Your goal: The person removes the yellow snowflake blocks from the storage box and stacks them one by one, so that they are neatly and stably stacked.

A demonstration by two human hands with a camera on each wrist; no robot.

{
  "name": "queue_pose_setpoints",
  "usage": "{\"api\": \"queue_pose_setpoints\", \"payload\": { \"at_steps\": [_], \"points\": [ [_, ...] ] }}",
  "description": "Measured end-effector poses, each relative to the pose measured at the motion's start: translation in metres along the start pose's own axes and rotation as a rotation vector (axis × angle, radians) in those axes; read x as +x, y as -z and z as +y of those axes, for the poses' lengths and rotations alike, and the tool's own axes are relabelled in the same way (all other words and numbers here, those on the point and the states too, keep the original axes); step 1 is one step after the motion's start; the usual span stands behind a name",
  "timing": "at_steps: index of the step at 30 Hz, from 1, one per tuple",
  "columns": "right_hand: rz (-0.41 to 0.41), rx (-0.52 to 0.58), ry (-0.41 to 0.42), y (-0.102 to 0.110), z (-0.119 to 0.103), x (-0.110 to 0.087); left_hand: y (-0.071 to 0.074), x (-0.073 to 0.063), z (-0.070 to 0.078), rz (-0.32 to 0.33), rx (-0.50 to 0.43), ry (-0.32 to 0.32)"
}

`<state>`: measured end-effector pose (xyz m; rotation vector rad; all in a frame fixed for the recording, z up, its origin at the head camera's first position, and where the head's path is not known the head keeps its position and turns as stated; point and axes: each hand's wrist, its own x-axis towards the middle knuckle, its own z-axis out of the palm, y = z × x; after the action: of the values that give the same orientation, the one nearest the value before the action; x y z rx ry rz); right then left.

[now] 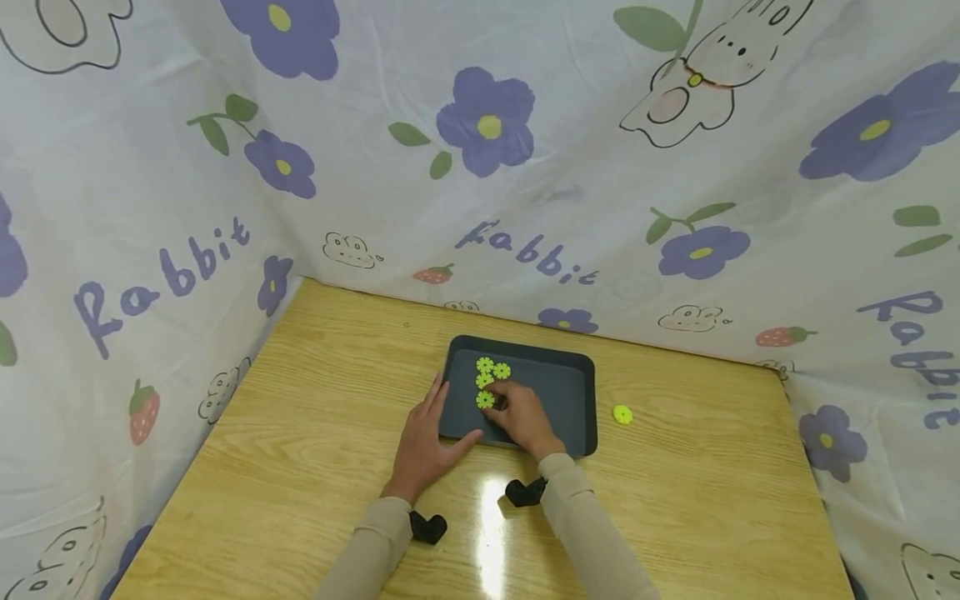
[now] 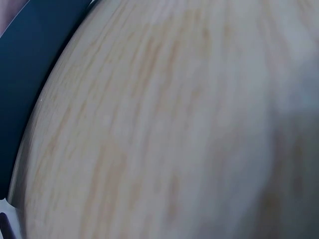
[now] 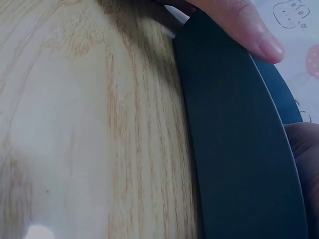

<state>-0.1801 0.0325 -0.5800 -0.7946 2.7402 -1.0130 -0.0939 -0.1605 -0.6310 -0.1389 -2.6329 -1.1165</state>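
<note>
A dark grey rectangular tray (image 1: 551, 392) lies on the wooden table. Several small yellow-green notched discs, like plastic snowflake building pieces, are grouped in its left half. My right hand (image 1: 527, 418) reaches over the front rim, thumb and forefinger pinching the nearest notched disc (image 1: 485, 400) at its edge. Just behind lie another disc (image 1: 485, 365) and a neighbour (image 1: 502, 370) to its right. At the tray's front left corner, my left hand (image 1: 423, 450) rests with straight fingers along the left side. Its thumb (image 3: 269, 47) lies over the front rim. Both wrist views hide the discs behind the tray wall.
Right of the tray, a yellow-green disc (image 1: 622, 414) lies on the wooden table (image 1: 697, 475). A white cloth (image 1: 525, 200) printed with flowers and rabbits hangs around the table's back and sides. Black wrist mounts (image 1: 429, 527) sit under both sleeves.
</note>
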Motion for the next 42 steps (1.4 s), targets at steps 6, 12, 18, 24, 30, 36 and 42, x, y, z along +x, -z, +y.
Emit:
{"api": "queue_pose_setpoints", "payload": {
  "at_steps": [6,12,18,24,30,36,42],
  "points": [
    [-0.022,0.018,-0.009,0.001,0.002,0.000,0.000,0.000,0.000,-0.003,-0.011,0.008],
    [-0.015,0.033,-0.019,0.000,0.005,-0.002,-0.001,0.000,-0.001,-0.004,-0.016,0.008],
    [0.022,0.027,-0.046,0.008,0.004,-0.009,-0.003,0.000,-0.001,0.005,-0.012,-0.013],
    [0.086,0.035,-0.029,0.020,0.006,-0.017,0.000,0.001,0.002,-0.008,-0.004,0.020],
    [0.161,0.034,-0.037,0.037,0.013,-0.029,0.002,0.001,0.005,-0.028,-0.014,0.035],
    [0.235,0.042,-0.063,0.055,0.024,-0.042,0.002,0.002,0.004,-0.026,-0.015,0.036],
    [0.299,0.030,-0.105,0.071,0.038,-0.056,0.000,0.002,0.002,-0.027,-0.015,0.038]
  ]
}}
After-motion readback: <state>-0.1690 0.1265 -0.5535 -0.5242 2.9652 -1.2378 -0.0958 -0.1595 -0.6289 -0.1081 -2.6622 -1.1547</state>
